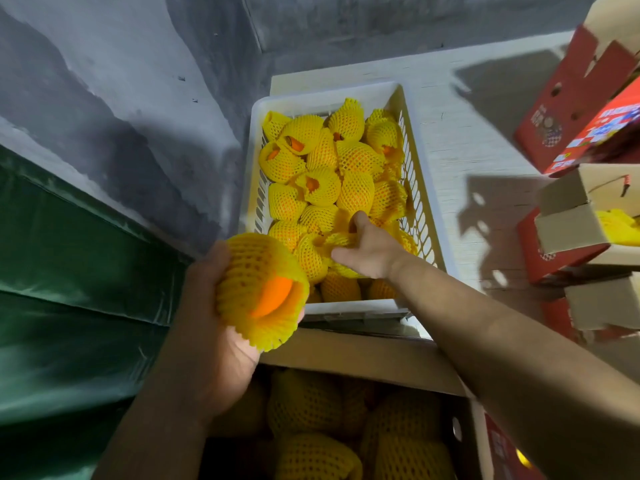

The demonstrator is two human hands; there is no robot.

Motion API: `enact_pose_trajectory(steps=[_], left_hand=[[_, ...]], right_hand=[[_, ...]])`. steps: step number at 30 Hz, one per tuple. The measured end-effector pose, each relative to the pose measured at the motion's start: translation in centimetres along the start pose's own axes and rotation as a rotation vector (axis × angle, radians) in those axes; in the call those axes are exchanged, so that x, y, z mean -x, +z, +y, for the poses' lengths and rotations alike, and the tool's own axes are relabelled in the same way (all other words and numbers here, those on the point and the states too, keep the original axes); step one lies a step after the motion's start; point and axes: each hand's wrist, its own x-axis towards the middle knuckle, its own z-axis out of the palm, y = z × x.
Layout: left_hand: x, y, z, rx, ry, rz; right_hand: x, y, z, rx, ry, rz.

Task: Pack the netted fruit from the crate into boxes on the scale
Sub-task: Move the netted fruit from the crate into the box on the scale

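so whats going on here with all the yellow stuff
A person is packing oranges wrapped in yellow foam netting. The left hand holds one netted orange above the near cardboard box, which already has several netted fruit in it. The right hand reaches into the white plastic crate, fingers closing on another netted fruit. The crate is still quite full. More boxes sit to the right.
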Motion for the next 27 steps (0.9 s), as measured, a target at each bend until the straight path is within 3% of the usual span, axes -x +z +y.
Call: enact_pose_trajectory(steps=[3, 8, 11, 12, 16, 22, 27], left_hand=[[-0.7, 0.8, -0.1, -0.128, 0.076, 0.024], [-1.0, 0.7, -0.9, -0.271, 0.148, -0.025], [-1.4, 1.5, -0.9, -0.371, 0.117, -0.018], [-1.7, 1.9, -0.8, -0.427, 0.095, 0.011], [-2.1, 0.5, -1.3, -0.661, 0.125, -0.042], [-0.8, 0.4, -1.5, -0.662, 0.172, -0.07], [-1.2, 0.2, -1.8, -0.629, 0.17, -0.07]], right_hand=[[0.2, -0.5, -0.4, -0.02, 0.013, 0.043], [1.0, -0.2, -0.5, 0.163, 0.047, -0.108], [1.2, -0.4, -0.9, 0.515, -0.034, 0.275], [1.2, -0.6, -0.9, 0.615, -0.011, 0.334], [1.3, -1.2, -0.1, 0.585, 0.237, 0.023], [0.5, -0.8, 0.4, 0.625, 0.341, 0.001], [1.7, -1.0, -0.1, 0.631, 0.231, 0.054]])
